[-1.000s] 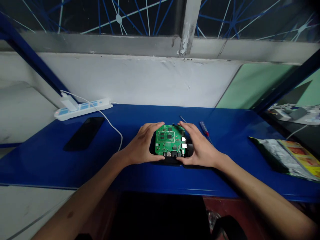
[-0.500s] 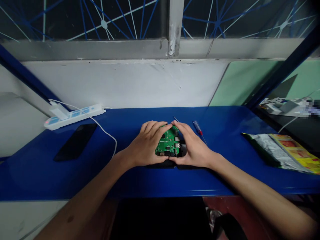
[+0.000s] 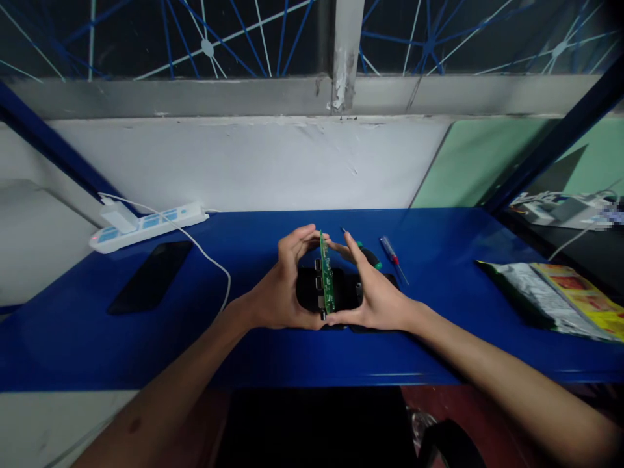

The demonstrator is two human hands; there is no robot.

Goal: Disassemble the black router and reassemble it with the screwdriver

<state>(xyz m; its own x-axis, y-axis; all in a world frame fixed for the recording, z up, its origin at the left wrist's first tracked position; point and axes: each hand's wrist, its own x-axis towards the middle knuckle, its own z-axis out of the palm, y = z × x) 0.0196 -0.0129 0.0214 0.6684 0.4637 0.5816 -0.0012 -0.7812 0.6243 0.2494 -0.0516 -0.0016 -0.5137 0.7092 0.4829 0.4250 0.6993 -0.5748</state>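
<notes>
A green circuit board [image 3: 326, 279] stands on edge, nearly vertical, above a black case shell [image 3: 307, 291] on the blue table [image 3: 244, 338]. My left hand [image 3: 283, 286] grips the board's left side with thumb below and fingers curled over the top. My right hand [image 3: 373, 289] pinches the board from the right, fingers on its top edge and thumb at its bottom. Small connectors on the board face left.
A red-handled screwdriver [image 3: 392, 255] lies just right of my hands. A black phone [image 3: 149, 276] and a white power strip [image 3: 146, 224] with a white cable [image 3: 209, 260] sit at the left. A foil and yellow packet [image 3: 560, 296] lies at the right edge.
The board lay flat in the black case under both hands. Now both hands have tipped it up on edge, lifted out of the case.
</notes>
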